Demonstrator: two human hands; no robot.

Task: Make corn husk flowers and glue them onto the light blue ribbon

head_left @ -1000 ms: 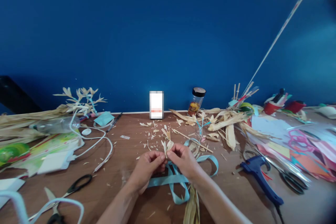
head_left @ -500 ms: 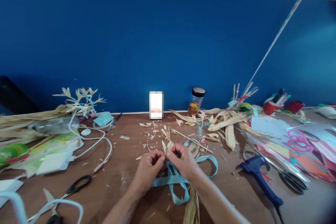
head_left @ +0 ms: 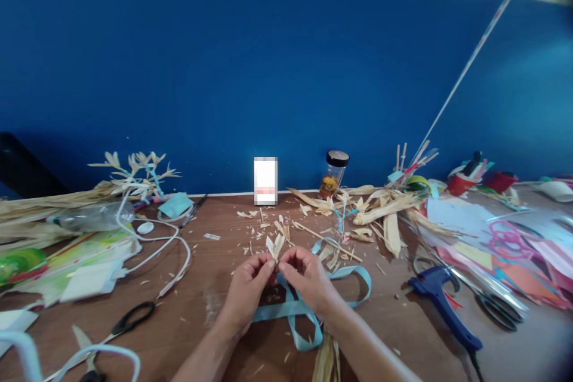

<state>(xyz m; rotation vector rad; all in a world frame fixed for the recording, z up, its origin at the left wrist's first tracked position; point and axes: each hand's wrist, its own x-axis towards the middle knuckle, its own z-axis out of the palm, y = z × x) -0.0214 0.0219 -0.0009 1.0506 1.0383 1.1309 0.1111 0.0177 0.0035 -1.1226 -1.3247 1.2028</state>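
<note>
My left hand (head_left: 250,283) pinches the base of a small pale flower made of dried corn husk (head_left: 275,246), its petals pointing up and away from me. Right beside it, my right hand (head_left: 304,277) has thumb and forefinger closed at the same base, close against the left fingertips. What lies between the fingers there is mostly hidden. Light blue ribbon (head_left: 304,310) loops on the table beneath and between my hands. Under my right forearm lies a strip of dry husk (head_left: 328,352).
Scissors (head_left: 125,325) lie at the left, near a white cable (head_left: 172,236). A blue glue gun (head_left: 441,304) and dark-handled scissors (head_left: 499,307) are at the right. Behind stand a black-lidded jar (head_left: 333,173) and a husk pile (head_left: 389,209). Finished-looking husk flowers (head_left: 138,167) stand at the back left.
The husk flower and both hands have shifted slightly left. The petals now show more fully above my left fingertips, and my right fingers have drawn back a little from the petals.
</note>
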